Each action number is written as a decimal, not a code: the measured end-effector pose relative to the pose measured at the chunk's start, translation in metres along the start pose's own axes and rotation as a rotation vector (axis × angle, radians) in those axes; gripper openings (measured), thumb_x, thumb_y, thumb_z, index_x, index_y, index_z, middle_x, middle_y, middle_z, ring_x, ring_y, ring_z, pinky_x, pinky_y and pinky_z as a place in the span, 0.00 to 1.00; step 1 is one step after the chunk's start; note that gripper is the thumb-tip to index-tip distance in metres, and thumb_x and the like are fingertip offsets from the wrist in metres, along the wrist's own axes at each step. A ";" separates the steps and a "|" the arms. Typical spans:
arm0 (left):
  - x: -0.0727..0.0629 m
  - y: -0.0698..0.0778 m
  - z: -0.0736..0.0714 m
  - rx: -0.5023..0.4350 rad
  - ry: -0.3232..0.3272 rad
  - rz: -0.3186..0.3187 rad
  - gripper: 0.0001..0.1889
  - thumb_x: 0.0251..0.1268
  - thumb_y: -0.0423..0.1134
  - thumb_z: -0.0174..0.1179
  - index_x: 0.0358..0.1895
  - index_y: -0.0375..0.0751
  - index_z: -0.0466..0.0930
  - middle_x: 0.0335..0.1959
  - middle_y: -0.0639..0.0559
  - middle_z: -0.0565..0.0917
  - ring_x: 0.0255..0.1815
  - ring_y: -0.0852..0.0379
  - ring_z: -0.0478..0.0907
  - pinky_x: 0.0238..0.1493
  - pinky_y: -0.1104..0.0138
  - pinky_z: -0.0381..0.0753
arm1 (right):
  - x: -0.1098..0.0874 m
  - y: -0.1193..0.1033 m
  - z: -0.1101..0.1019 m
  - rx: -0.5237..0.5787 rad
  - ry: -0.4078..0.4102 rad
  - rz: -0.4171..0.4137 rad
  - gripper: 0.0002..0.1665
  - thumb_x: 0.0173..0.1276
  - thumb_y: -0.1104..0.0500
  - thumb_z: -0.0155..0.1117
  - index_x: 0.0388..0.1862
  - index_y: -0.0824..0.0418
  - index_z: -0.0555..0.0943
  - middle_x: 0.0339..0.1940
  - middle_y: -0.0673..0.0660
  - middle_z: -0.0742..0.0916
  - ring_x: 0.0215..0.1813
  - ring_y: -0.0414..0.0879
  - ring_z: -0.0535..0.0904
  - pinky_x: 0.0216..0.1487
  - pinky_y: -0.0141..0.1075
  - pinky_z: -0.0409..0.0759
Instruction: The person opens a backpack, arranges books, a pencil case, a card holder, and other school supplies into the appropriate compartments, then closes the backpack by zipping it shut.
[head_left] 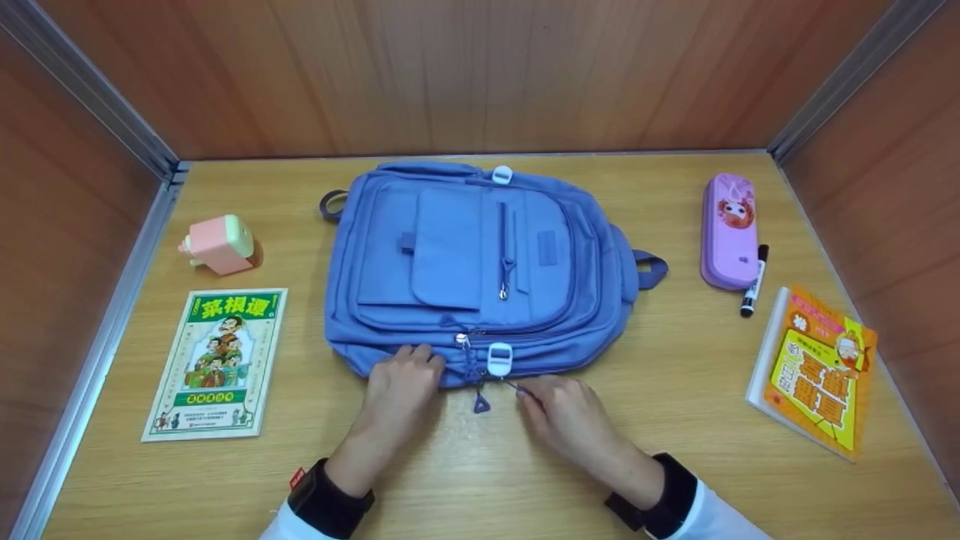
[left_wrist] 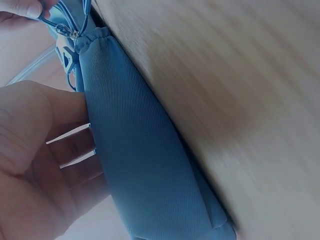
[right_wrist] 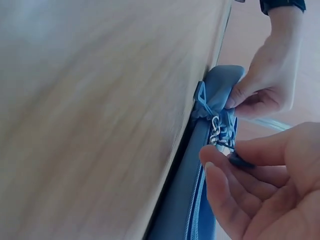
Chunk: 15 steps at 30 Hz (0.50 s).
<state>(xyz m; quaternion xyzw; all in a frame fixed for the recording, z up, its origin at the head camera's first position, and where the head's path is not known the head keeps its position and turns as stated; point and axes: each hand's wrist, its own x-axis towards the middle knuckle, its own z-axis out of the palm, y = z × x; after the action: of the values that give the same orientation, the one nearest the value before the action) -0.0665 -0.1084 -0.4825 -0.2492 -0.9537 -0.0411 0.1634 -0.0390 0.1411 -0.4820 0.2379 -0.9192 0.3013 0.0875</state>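
A blue backpack [head_left: 450, 247] lies flat, front up, in the middle of the table. My left hand [head_left: 405, 386] grips its near side at the ribbed side pocket [left_wrist: 135, 145], fingers over the upper edge. To the right of it, my right hand [head_left: 574, 420] pinches a dark zipper pull [right_wrist: 241, 161] between thumb and fingers, its cord stretched toward the metal sliders [right_wrist: 215, 131]. Another triangular zipper pull [head_left: 481, 405] hangs loose between both hands. Just above it sits a white buckle [head_left: 500, 360] on the bag's side.
At the left are a pink pencil sharpener-like box [head_left: 221, 244] and a green-and-white book [head_left: 217, 364]. On the right lie a purple pencil case [head_left: 729, 247], a black-and-white marker [head_left: 755, 281] and an orange-yellow book [head_left: 817, 371]. Wooden panels [head_left: 465, 75] enclose the table's back and sides.
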 end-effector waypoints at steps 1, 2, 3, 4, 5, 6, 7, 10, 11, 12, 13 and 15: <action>0.000 0.000 0.000 0.000 0.001 0.001 0.13 0.41 0.17 0.63 0.27 0.39 0.83 0.25 0.49 0.77 0.24 0.53 0.72 0.16 0.66 0.74 | -0.001 0.001 -0.001 0.000 0.000 0.006 0.08 0.66 0.69 0.71 0.44 0.65 0.89 0.37 0.60 0.92 0.39 0.53 0.90 0.41 0.47 0.89; 0.000 0.000 0.001 0.001 0.005 0.003 0.13 0.41 0.17 0.63 0.27 0.39 0.83 0.25 0.49 0.77 0.23 0.53 0.72 0.16 0.65 0.74 | -0.002 0.002 -0.003 0.001 0.000 0.013 0.08 0.66 0.69 0.71 0.44 0.65 0.89 0.37 0.60 0.92 0.39 0.53 0.90 0.41 0.47 0.89; 0.000 -0.001 0.001 0.002 0.010 0.005 0.13 0.40 0.18 0.63 0.27 0.39 0.82 0.25 0.50 0.77 0.23 0.54 0.72 0.16 0.65 0.74 | -0.003 0.003 -0.004 0.001 -0.003 0.020 0.08 0.66 0.69 0.70 0.43 0.65 0.89 0.37 0.60 0.92 0.39 0.53 0.90 0.40 0.47 0.89; 0.000 -0.001 0.001 0.003 0.016 0.006 0.13 0.40 0.18 0.63 0.27 0.39 0.82 0.24 0.50 0.77 0.23 0.54 0.72 0.15 0.65 0.74 | -0.003 0.004 -0.006 0.002 -0.006 0.026 0.08 0.66 0.70 0.70 0.43 0.65 0.89 0.36 0.60 0.91 0.38 0.53 0.90 0.40 0.46 0.89; 0.000 -0.001 0.002 0.005 0.023 0.007 0.13 0.40 0.18 0.63 0.27 0.39 0.82 0.24 0.50 0.77 0.23 0.54 0.72 0.15 0.65 0.74 | -0.004 0.005 -0.008 0.002 -0.008 0.031 0.07 0.66 0.70 0.70 0.42 0.65 0.89 0.36 0.60 0.91 0.38 0.52 0.90 0.39 0.46 0.89; -0.001 -0.001 0.002 0.007 0.031 0.009 0.12 0.40 0.18 0.62 0.26 0.39 0.82 0.24 0.50 0.76 0.23 0.54 0.73 0.15 0.65 0.74 | -0.005 0.007 -0.009 0.000 -0.008 0.033 0.07 0.66 0.70 0.70 0.42 0.65 0.89 0.35 0.59 0.91 0.38 0.52 0.90 0.39 0.46 0.89; -0.001 -0.002 0.003 0.008 0.040 0.010 0.12 0.40 0.18 0.62 0.26 0.39 0.81 0.24 0.50 0.76 0.22 0.54 0.73 0.14 0.65 0.74 | -0.006 0.008 -0.011 -0.004 -0.008 0.032 0.06 0.66 0.70 0.71 0.41 0.65 0.89 0.35 0.59 0.91 0.38 0.52 0.90 0.38 0.46 0.89; -0.001 -0.003 0.003 0.006 0.062 0.012 0.11 0.40 0.19 0.62 0.25 0.39 0.80 0.23 0.50 0.76 0.22 0.53 0.74 0.13 0.64 0.73 | -0.007 0.013 -0.016 -0.009 -0.003 0.027 0.04 0.65 0.71 0.70 0.38 0.65 0.89 0.33 0.58 0.90 0.37 0.52 0.89 0.38 0.46 0.89; -0.001 -0.003 0.003 0.003 0.066 0.012 0.11 0.40 0.19 0.62 0.25 0.39 0.80 0.22 0.50 0.76 0.21 0.53 0.74 0.13 0.64 0.73 | -0.008 0.015 -0.018 -0.009 -0.001 0.025 0.04 0.65 0.71 0.70 0.37 0.65 0.88 0.33 0.58 0.90 0.37 0.52 0.89 0.38 0.46 0.89; -0.001 -0.004 0.003 0.000 0.066 0.011 0.11 0.40 0.19 0.62 0.25 0.39 0.80 0.22 0.50 0.76 0.21 0.53 0.74 0.13 0.64 0.73 | -0.008 0.017 -0.020 -0.008 -0.003 0.025 0.03 0.66 0.71 0.70 0.37 0.66 0.88 0.33 0.58 0.90 0.37 0.52 0.89 0.39 0.46 0.89; -0.001 -0.004 0.002 -0.003 0.064 0.011 0.11 0.41 0.18 0.62 0.25 0.39 0.80 0.23 0.50 0.76 0.22 0.53 0.74 0.14 0.64 0.74 | -0.009 0.018 -0.022 -0.006 -0.006 0.028 0.03 0.66 0.71 0.70 0.36 0.66 0.88 0.33 0.58 0.90 0.37 0.51 0.89 0.39 0.45 0.89; -0.001 -0.005 0.002 -0.007 0.057 0.011 0.11 0.41 0.18 0.62 0.26 0.38 0.81 0.23 0.50 0.77 0.22 0.53 0.75 0.14 0.64 0.74 | -0.009 0.021 -0.026 -0.005 -0.015 0.037 0.03 0.66 0.71 0.70 0.36 0.66 0.88 0.33 0.57 0.90 0.38 0.51 0.89 0.39 0.44 0.89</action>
<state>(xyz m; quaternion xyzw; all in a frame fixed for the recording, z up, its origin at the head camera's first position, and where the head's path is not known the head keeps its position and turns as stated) -0.0685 -0.1126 -0.4843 -0.2538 -0.9471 -0.0508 0.1900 -0.0407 0.1753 -0.4748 0.2231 -0.9248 0.2988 0.0759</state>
